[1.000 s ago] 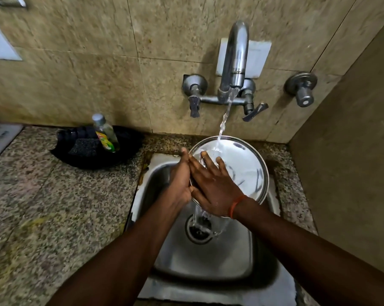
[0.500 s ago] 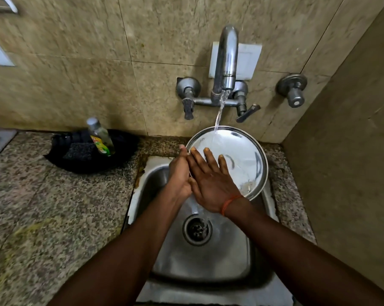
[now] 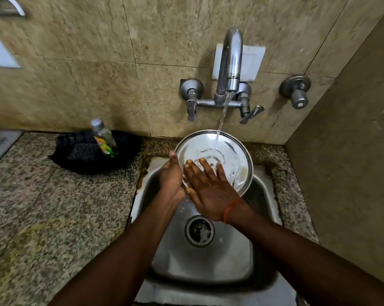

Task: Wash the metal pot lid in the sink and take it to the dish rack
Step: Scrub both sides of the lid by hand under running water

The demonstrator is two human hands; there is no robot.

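The round metal pot lid [image 3: 233,155] is tilted over the back of the steel sink [image 3: 208,261], its inner face toward me. Water from the wall tap [image 3: 229,69] falls onto its upper middle. My left hand [image 3: 172,180] grips the lid's left rim, thumb up along the edge. My right hand [image 3: 208,191] lies flat on the lid's lower left face with fingers spread, an orange thread on the wrist. The lid's lower left part is hidden by my hands.
A dish soap bottle [image 3: 103,138] stands in a black tray [image 3: 129,157] with a scrub pad [image 3: 81,151] on the granite counter [image 3: 54,206] to the left. Tiled walls close in behind and on the right. The drain [image 3: 199,230] is below my hands.
The lid has been raised and tipped more upright toward the wall. My right hand has slid across its face, and the water stream lands higher on it.
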